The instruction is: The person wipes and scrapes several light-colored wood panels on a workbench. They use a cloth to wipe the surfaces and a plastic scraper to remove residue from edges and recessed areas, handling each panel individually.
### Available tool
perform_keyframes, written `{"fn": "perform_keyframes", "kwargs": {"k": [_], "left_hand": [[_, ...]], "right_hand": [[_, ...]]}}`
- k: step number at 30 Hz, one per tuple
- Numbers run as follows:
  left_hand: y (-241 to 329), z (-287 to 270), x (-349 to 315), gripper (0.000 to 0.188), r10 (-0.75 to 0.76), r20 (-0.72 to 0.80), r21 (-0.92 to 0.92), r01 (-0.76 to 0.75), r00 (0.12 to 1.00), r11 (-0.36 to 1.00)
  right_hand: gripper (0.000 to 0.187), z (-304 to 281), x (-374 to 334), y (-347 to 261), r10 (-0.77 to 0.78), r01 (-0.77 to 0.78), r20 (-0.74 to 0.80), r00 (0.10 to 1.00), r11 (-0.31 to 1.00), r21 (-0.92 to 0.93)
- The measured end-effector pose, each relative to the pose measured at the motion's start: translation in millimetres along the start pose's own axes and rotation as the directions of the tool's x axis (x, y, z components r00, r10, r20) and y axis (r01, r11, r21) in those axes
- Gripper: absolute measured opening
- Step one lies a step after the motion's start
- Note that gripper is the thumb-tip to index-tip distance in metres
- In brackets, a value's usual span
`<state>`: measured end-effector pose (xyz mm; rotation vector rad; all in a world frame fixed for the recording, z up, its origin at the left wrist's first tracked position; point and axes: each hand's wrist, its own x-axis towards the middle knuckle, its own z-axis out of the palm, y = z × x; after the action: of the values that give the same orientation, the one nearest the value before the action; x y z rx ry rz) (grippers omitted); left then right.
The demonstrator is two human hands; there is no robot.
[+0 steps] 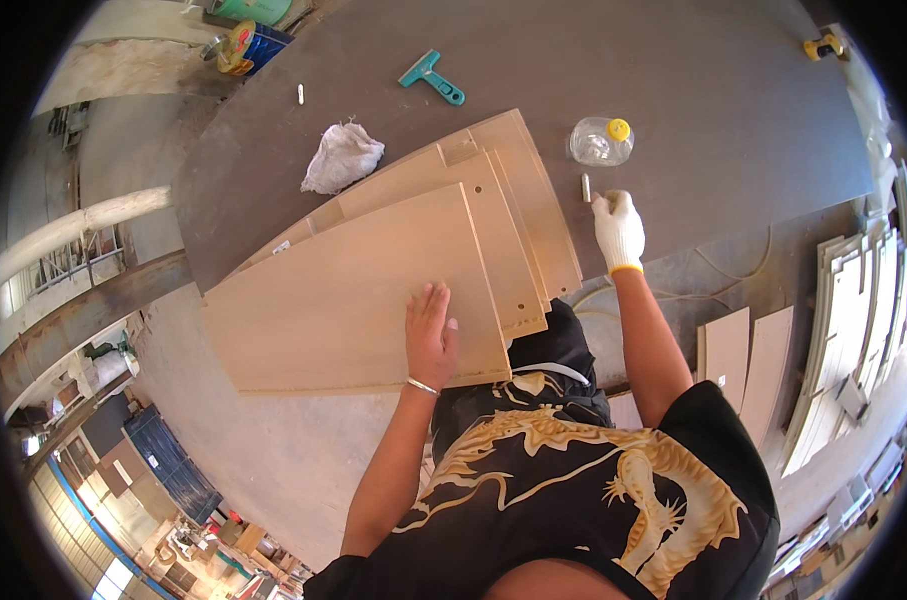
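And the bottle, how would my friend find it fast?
Start with the big dark table. Look just beyond the white-gloved right hand and short white stick. The bottle is the see-through thing with a yellow cap, unlike that stick.

The head-worn fisheye camera looks steeply downward. It faces a flat, dark grey-brown tabletop [718, 110] at close range.

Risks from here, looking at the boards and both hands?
The stack of tan boards juts past the near edge of the table, so pressure from the bare left hand might slide or tip the top board. The gloved right hand could knock the white stick or the clear bottle just beyond it.
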<state>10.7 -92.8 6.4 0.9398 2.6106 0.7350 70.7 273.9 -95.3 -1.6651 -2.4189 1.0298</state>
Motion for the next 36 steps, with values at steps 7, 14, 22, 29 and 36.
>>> {"fn": "perform_keyframes", "kwargs": {"k": [7, 14, 22, 29, 36], "left_hand": [[81.3, -47.6, 21.1, 0.033, -0.043, 0.023, -0.417, 0.049, 0.999, 0.908], [161.3, -118.4, 43.6, 0.031, 0.152, -0.217, -0.618, -0.257, 0.964, 0.743], [140.5, -170.6, -3.5, 0.022, 0.265, -0.342, -0.595, -0.426, 0.902, 0.682], [98.1, -233.3, -56.0, 0.025, 0.408, -0.485, -0.393, -0.609, 0.774, 0.688], [51.0, -276.0, -95.0, 0.015, 0.409, -0.338, -0.537, -0.530, 0.848, 0.656]], "right_hand": [[0.011, -75.2, -104.1, -58.9, -0.415, -0.503, 0.550, 0.725, 0.227, 0.834], [0.025, -140.5, -189.8, -138.8, -0.522, -0.477, 0.604, 0.602, 0.372, 0.796], [0.025, -141.2, -262.3, -166.0, -0.687, -0.371, 0.487, 0.539, 0.325, 0.870], [0.031, -102.8, -340.0, -197.0, -0.764, -0.544, 0.513, 0.391, 0.259, 0.799], [0.033, -52.3, -404.3, -214.0, -0.746, -0.526, 0.493, 0.447, 0.227, 0.820]]}}
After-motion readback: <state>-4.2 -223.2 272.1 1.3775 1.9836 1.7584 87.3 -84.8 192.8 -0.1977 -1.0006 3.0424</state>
